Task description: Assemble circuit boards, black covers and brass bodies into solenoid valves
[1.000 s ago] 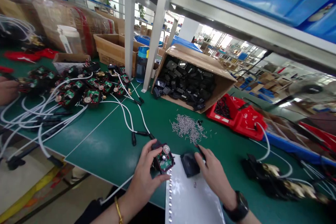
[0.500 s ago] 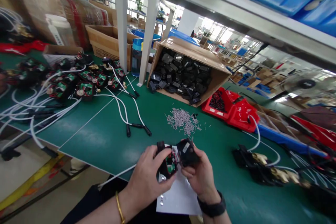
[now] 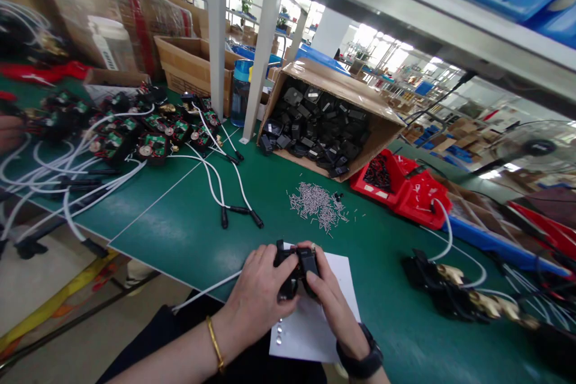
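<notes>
My left hand (image 3: 265,282) is wrapped around a black housing (image 3: 288,289) with a white cable (image 3: 207,291) running off to the left. My right hand (image 3: 326,288) grips a black cover (image 3: 308,264), held on edge against the right side of the housing. Fingers hide most of the housing's inside. Beneath both hands lies a white sheet (image 3: 299,336) with small clear round pieces (image 3: 279,331) along its left side. Beyond the hands, a pile of small screws (image 3: 317,204) is spread on the green table (image 3: 216,258).
A tipped cardboard box (image 3: 391,126) holds many black covers. Red bins (image 3: 387,183) stand to its right. Opened housings with green boards (image 3: 153,147) and white cables crowd the left. Finished-looking black units with brass fittings (image 3: 450,275) lie at right. Another person's hand (image 3: 9,132) shows at far left.
The cover in my right hand has turned from facing up to standing on edge and come against the housing. The green board inside is now hidden. The view has shifted slightly.
</notes>
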Demonstrator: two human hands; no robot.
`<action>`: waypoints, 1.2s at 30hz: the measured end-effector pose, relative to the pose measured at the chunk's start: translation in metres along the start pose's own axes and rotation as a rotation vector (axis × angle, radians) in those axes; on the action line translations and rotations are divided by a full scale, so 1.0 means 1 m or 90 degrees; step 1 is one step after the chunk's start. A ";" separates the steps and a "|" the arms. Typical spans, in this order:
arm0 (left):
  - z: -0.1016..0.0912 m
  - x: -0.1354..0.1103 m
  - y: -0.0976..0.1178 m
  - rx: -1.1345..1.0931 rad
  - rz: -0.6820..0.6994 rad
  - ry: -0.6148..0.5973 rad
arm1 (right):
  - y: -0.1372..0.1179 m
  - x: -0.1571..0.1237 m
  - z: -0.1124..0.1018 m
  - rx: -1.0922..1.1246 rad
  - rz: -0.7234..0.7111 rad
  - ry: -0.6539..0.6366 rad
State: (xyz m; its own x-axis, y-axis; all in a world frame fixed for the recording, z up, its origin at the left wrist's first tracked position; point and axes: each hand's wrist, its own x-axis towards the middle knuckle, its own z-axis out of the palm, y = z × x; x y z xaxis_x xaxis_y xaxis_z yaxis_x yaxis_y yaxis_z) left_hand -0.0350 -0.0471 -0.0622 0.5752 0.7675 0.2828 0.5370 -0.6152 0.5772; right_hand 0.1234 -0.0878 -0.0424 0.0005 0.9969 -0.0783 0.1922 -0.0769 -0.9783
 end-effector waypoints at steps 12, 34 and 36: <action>0.011 -0.002 -0.009 -0.137 -0.015 0.088 | 0.000 -0.002 0.016 -0.268 -0.045 -0.001; -0.018 0.010 -0.036 -0.672 -0.258 0.081 | 0.000 0.005 0.054 0.178 0.061 0.098; -0.014 0.012 -0.036 -0.650 -0.263 0.090 | 0.000 0.007 0.057 0.210 0.070 0.115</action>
State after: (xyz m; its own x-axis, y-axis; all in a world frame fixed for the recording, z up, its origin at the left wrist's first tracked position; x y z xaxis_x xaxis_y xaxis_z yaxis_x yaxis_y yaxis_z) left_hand -0.0560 -0.0129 -0.0689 0.3594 0.9327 -0.0304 -0.1268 0.0811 0.9886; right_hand 0.0671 -0.0815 -0.0543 0.1822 0.9665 -0.1806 -0.1446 -0.1553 -0.9772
